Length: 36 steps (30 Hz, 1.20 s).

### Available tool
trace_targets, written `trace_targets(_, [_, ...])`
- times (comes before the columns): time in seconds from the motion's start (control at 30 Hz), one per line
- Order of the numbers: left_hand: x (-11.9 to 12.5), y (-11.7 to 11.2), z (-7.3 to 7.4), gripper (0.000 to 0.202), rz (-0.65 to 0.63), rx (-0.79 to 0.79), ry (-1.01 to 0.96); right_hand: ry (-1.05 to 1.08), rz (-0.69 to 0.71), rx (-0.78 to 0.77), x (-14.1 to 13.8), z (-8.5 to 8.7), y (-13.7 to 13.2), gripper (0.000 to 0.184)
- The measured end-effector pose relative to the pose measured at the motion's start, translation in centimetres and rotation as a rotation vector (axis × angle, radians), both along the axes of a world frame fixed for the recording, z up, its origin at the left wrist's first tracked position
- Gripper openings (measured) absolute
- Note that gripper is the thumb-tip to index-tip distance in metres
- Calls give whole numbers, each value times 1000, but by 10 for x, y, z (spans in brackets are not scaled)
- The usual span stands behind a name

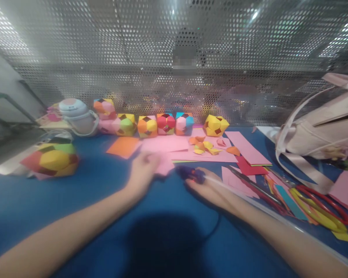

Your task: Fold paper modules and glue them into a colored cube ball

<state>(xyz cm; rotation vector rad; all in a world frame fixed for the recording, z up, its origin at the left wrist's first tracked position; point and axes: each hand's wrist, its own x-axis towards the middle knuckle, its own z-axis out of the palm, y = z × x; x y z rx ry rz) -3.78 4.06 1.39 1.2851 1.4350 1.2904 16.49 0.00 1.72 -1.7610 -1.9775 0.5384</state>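
My left hand (140, 172) is closed on a folded piece of pink paper (164, 164), smeared by motion, above the blue tabletop (104, 216). In my right hand (207, 189) is a small dark blue glue gun (188, 174), its tip pointing left at the pink piece. I cannot tell whether tip and paper touch. A long clear glue stick (249, 197) runs from the gun's back along my right forearm. Just beyond the hands lie pink sheets (165, 143), an orange square (123, 147) and small yellow and orange folded pieces (204, 146).
Several paper balls (147, 126) line the back, by a perforated metal panel (127, 58). Another ball (53, 160) sits at left, near a white lidded container (79, 117). At right are scissors (321, 204), paper strips (290, 200) and a pale bag (321, 119).
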Motion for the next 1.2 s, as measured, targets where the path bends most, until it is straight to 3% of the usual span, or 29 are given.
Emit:
trace_targets(0.33, [-9, -47, 6, 24, -65, -117, -56, 7, 190, -122, 14, 25, -5, 34])
trace_targets(0.57, [-5, -62, -1, 26, -114, -177, -174, -148, 90, -308, 45, 31, -48, 31])
trace_targets(0.7, [3, -71, 0, 27, -183, -212, -151, 179, 232, -368, 26, 33, -74, 18])
trace_targets(0.77, [7, -75, 0, 27, -205, -220, -139, 363, 185, -259, 8, 29, -77, 13])
trace_targets(0.83, [9, -79, 0, 26, -214, -213, -109, 482, 120, -153, -9, 23, -72, 24])
trace_targets(0.9, [10, -83, -1, 25, -225, -190, -50, 563, 86, -109, -22, 16, -64, 30])
trace_targets(1.0, [8, -88, -1, 24, -269, -167, 22, 670, 78, -118, -33, 11, -54, 23])
trace_targets(1.2, [6, -92, 3, 24, -341, -240, -36, 694, 54, -111, -39, 4, -52, 11])
